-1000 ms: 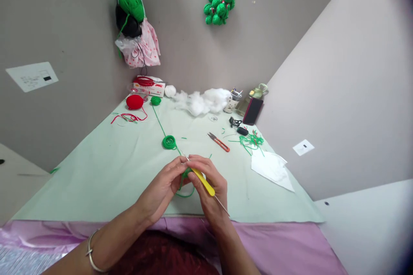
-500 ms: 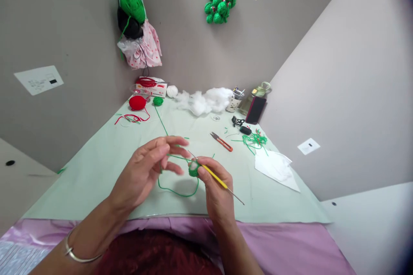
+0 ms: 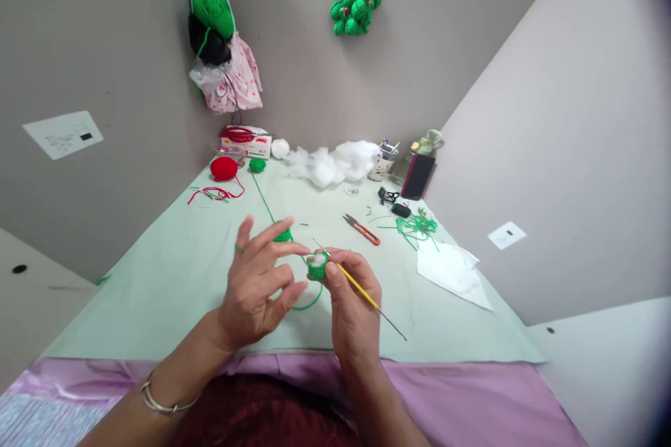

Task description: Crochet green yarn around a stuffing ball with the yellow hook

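My right hand [image 3: 356,300] grips a double-ended crochet hook [image 3: 357,285] with a yellow handle, along with a small green crocheted piece [image 3: 317,269]. White stuffing shows in the piece's open top. To the left, my left hand [image 3: 262,279] has its fingers spread, the index fingertip close to the piece. A bit of green yarn goes round its little finger. Below, a loop of green yarn [image 3: 309,306] hangs between the hands. Behind the left fingers lies another green yarn thing [image 3: 283,235], partly hidden, so its kind is unclear.
Orange-handled thread snips [image 3: 361,229] lie beyond my right hand. White stuffing [image 3: 335,163], a red yarn ball [image 3: 224,168] and a small green yarn ball [image 3: 257,165] are at the back. On the right are a phone [image 3: 418,177], green yarn scraps [image 3: 416,225] and white paper [image 3: 451,272].
My left hand has turned and spread its fingers, its index finger now reaching toward the piece. The green thing behind it has come into view. My right hand keeps its hold.
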`<act>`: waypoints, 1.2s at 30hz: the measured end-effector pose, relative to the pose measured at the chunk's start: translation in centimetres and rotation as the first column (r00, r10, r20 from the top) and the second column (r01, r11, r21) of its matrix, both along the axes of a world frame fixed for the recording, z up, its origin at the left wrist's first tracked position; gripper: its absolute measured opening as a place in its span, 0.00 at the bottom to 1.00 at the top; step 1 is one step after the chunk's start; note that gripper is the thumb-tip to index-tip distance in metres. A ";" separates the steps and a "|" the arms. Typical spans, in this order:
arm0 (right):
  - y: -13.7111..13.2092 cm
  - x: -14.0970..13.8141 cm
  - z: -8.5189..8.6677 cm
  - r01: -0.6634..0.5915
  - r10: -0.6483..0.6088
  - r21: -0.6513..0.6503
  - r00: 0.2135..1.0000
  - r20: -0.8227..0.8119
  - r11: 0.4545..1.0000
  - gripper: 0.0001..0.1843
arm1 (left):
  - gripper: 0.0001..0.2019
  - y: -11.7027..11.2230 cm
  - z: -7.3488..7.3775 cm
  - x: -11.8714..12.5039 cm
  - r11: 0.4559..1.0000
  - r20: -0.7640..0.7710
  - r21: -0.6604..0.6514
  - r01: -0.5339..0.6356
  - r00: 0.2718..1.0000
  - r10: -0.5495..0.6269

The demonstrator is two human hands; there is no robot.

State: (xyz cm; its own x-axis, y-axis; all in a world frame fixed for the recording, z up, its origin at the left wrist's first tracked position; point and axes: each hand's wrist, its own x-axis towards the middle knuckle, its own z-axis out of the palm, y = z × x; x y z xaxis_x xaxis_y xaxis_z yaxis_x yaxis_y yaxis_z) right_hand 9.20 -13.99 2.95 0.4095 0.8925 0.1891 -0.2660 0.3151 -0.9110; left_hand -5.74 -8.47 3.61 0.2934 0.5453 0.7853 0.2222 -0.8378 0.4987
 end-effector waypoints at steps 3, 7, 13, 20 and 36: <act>0.1 -0.1 0.0 0.024 -0.024 0.001 1.000 0.005 1.000 0.09 | 0.09 0.6 -0.9 -0.2 0.985 -0.079 0.068 -0.161 0.983 0.166; 0.1 -0.4 -0.1 0.057 -0.057 0.007 0.998 0.023 0.998 0.09 | 0.28 0.1 -0.7 0.2 0.981 -0.134 0.065 -0.185 0.972 0.193; 0.1 -1.0 0.1 0.068 -0.070 0.036 0.996 0.059 0.997 0.07 | 0.30 -1.6 -0.9 1.3 0.987 -0.007 -0.135 -0.089 0.996 0.089; -0.3 -1.4 0.7 0.095 -0.105 0.076 0.985 0.139 0.993 0.03 | 0.24 -1.5 -1.1 1.9 0.948 0.124 -0.319 -0.013 0.991 0.055; -0.9 0.7 0.0 0.182 -0.256 0.229 0.900 0.354 0.956 0.04 | 0.32 -2.6 0.5 1.9 0.715 0.292 -0.651 0.254 0.954 -0.073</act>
